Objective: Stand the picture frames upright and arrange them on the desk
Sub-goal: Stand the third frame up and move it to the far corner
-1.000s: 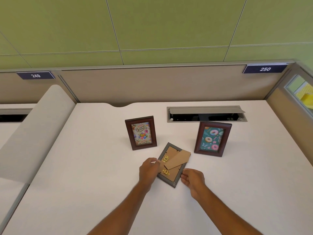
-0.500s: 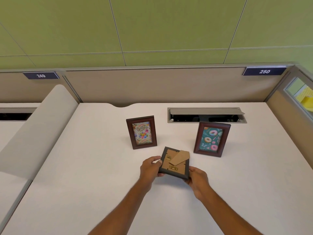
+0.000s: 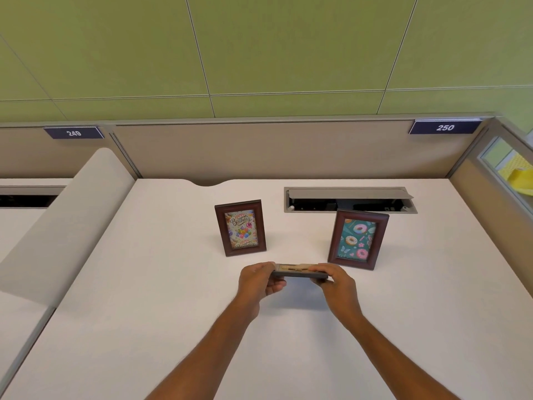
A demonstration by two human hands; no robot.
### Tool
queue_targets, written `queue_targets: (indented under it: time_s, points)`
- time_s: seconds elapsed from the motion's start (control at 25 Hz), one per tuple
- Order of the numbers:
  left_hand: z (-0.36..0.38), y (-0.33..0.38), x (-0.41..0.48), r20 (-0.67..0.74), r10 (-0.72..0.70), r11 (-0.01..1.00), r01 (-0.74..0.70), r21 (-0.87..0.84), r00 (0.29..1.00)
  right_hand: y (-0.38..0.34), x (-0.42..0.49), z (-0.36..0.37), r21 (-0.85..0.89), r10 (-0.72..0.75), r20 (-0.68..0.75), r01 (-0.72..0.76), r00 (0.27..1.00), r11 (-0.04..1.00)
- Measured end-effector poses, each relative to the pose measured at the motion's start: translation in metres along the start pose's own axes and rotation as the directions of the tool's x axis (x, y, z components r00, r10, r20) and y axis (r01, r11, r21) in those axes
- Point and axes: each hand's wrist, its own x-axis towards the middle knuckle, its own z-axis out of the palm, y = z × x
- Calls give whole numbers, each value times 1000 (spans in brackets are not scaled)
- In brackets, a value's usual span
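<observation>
Birthday frame upright at left; left hand and right hand each clasp one end of the third frame, held edge-on above the desk, long axis left–right, equally near both; donut frame upright at right.

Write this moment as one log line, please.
left hand + right hand: holding grey frame edge-on above desk | birthday frame, donut frame: upright | step: standing third frame
</observation>
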Motion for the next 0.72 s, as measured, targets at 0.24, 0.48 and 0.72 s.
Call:
queue_targets:
  time_s: [0.24, 0.48, 0.72]
  points:
    - [-6, 13, -2, 78, 52, 993, -43, -109, 996, -20, 4, -4, 112, 2, 44, -7, 999, 994]
    - [-13, 25, 5, 6, 94, 989, -94, 115, 996, -35, 5, -3, 234, 73, 107, -97, 992, 967]
    - [-16, 21, 3, 102, 42, 954, -70, 290, 994, -47, 14, -4, 261, 129, 177, -173, 976, 950]
